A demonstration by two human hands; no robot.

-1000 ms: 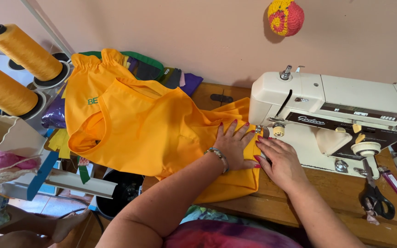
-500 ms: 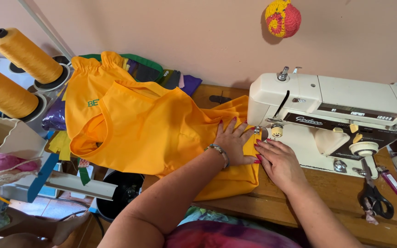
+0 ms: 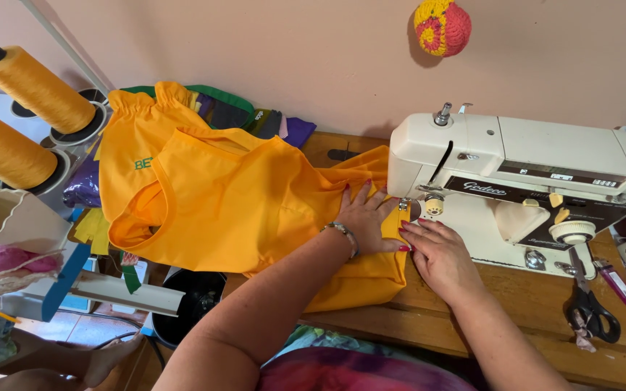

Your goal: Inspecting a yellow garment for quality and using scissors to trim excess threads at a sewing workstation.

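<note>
Fingers (image 3: 368,205) flat on yellow garment (image 3: 240,203), lengthwise toward sewing machine (image 3: 523,166)

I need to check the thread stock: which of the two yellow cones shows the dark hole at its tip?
The upper cone, nearer the wall: its tip with the dark opening shows at top left. The lower cone runs off the left edge, hiding its tip.

Yellow-orange garment (image 3: 240,203), crumpled and spread flat across the wooden counter (image 3: 530,311). Its gathered waistband lies at the far left. Its right edge sits under the needle of the white sewing machine (image 3: 537,174).
</note>
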